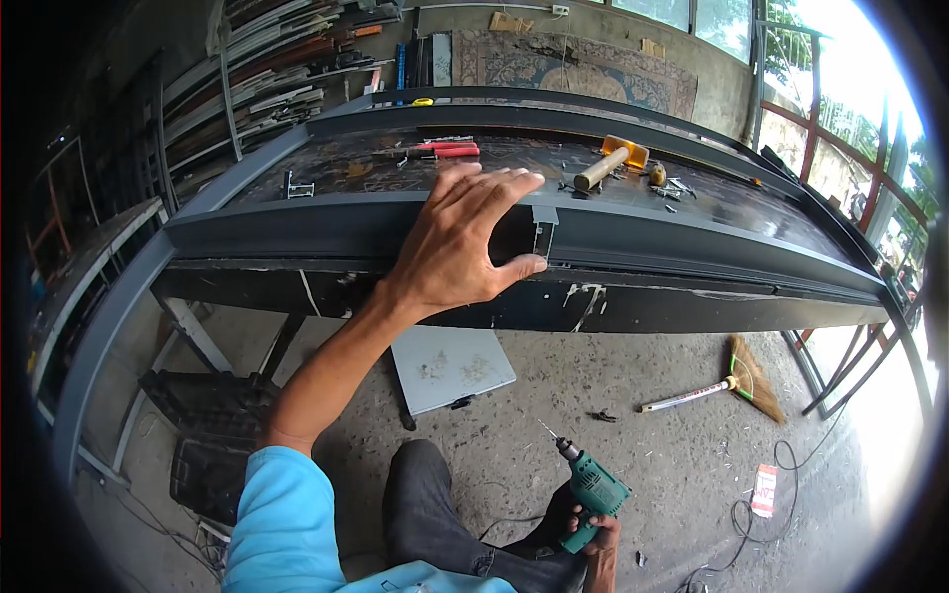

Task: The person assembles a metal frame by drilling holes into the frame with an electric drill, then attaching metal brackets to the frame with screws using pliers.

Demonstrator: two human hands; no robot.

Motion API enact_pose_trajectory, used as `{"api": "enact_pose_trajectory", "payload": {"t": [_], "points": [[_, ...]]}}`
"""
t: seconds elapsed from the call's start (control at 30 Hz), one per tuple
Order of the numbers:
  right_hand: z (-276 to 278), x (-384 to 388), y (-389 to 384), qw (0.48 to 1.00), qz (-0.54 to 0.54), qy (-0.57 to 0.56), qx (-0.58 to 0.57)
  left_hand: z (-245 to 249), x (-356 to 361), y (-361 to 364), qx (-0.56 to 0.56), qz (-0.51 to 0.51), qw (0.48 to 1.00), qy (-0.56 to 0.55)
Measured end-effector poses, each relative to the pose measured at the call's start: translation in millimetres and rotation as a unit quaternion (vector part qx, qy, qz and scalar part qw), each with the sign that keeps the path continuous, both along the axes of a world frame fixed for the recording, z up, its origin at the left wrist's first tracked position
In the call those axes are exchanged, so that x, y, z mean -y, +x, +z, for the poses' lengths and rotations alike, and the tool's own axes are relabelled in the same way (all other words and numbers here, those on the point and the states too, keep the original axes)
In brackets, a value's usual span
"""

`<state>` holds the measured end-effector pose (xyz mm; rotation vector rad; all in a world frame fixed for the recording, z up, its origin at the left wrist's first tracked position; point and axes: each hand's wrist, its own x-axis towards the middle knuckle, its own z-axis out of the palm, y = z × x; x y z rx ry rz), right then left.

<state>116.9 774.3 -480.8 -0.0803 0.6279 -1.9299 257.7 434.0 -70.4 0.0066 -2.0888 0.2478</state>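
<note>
Stacked metal lengths (267, 84) lay racked at far left. Small silver bracket (300, 188) sat near worktop's (539, 160) left front corner, red-handled tool (455, 150) nearer back edge. Left hand (457, 237) spread wide across grey bar (692, 234) along front edge, hiding its middle. Right hand (597, 536) wrapped round green drill (599, 486), below front edge. Mallet (604, 168) lay right of middle; broom (753, 383) and red-white label (764, 490), lettering perhaps "CAM", on rough concrete floor (563, 368); bright windows (724, 30) beyond back right corner.
</note>
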Motion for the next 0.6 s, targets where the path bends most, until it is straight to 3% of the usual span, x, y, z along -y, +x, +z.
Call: {"api": "enact_pose_trajectory", "payload": {"t": [0.03, 0.17, 0.6], "points": [[0.8, -2.1, 0.2, 1.000, 0.002, 0.006, -0.008, -0.8, -1.3, -1.2, -0.033, 0.012, 0.999, -0.020], [0.8, -5.3, -1.6, 0.999, 0.005, 0.029, -0.022, -1.3, -2.7, 0.1, 0.022, 0.017, 0.999, 0.022], [3.7, -6.3, -6.5, 0.997, 0.052, 0.034, -0.040, -0.1, -5.5, -5.5, 0.016, 0.042, 0.998, 0.040]]}}
